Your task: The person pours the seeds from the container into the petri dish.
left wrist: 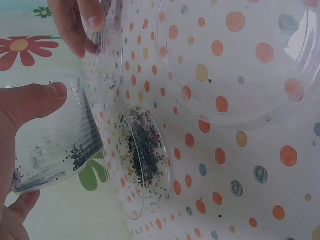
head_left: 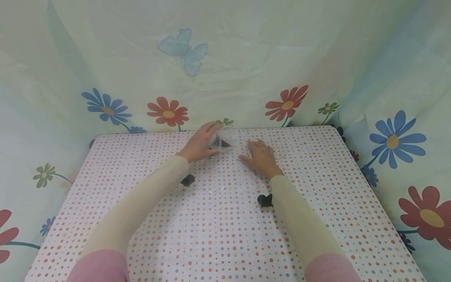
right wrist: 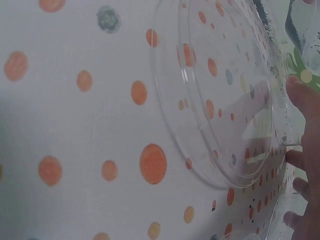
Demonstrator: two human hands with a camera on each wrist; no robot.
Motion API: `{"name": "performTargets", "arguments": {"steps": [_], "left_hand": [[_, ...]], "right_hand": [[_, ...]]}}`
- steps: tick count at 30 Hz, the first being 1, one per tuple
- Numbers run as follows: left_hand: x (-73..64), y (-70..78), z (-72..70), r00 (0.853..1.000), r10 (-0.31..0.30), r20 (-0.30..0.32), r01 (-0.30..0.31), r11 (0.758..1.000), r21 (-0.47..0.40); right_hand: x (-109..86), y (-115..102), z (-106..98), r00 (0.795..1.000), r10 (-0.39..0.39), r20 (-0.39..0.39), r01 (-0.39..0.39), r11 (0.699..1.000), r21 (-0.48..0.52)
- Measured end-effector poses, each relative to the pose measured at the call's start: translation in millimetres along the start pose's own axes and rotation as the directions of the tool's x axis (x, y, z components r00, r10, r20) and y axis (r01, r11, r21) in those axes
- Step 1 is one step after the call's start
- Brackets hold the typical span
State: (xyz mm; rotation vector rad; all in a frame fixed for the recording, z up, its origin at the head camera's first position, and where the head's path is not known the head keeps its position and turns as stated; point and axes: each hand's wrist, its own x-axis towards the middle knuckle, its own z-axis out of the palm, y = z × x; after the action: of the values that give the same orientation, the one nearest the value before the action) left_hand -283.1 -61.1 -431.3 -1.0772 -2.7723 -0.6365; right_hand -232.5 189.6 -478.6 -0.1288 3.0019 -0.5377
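Note:
My left hand [head_left: 200,143] grips a clear plastic cup [left wrist: 55,135], tilted, with small black grains clinging to its inside. Beneath the cup's mouth stands a clear round dish [left wrist: 162,182] with a heap of black grains in it. My right hand [head_left: 262,158] holds the side of another clear dish [right wrist: 281,117] dotted with black grains, its thumb and fingers around the edge. Nearer to me lies a clear round lid or dish [right wrist: 220,125], beside my right hand; a similar clear round piece [left wrist: 225,107] shows in the left wrist view.
The table [head_left: 211,243] wears a dotted cover and reaches back to a flowered curtain [head_left: 229,78]. A few stray black grains [left wrist: 220,216] lie on it. Dark objects [head_left: 188,180] show at both wrists. Another clear round piece [head_left: 280,150] lies right of the right hand.

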Motion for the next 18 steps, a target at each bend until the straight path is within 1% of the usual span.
{"name": "performTargets", "arguments": {"steps": [5,11,18], "left_hand": [[2.3,2.0,1.5,1.0,0.028,-0.003,-0.028,1.0,0.011],[3.9,2.6,5.0,0.999,0.042,0.003,-0.042,0.999,0.025],[5.7,4.3,5.6,0.998,0.057,-0.009,-0.057,0.998,0.025]], "right_hand": [[1.1,0.9,0.8,1.0,-0.003,-0.007,0.003,1.0,-0.005],[0.4,0.8,1.5,1.0,-0.013,-0.016,0.013,1.0,-0.007],[-0.8,-0.1,0.4,1.0,-0.005,-0.008,0.005,1.0,0.003]]}}
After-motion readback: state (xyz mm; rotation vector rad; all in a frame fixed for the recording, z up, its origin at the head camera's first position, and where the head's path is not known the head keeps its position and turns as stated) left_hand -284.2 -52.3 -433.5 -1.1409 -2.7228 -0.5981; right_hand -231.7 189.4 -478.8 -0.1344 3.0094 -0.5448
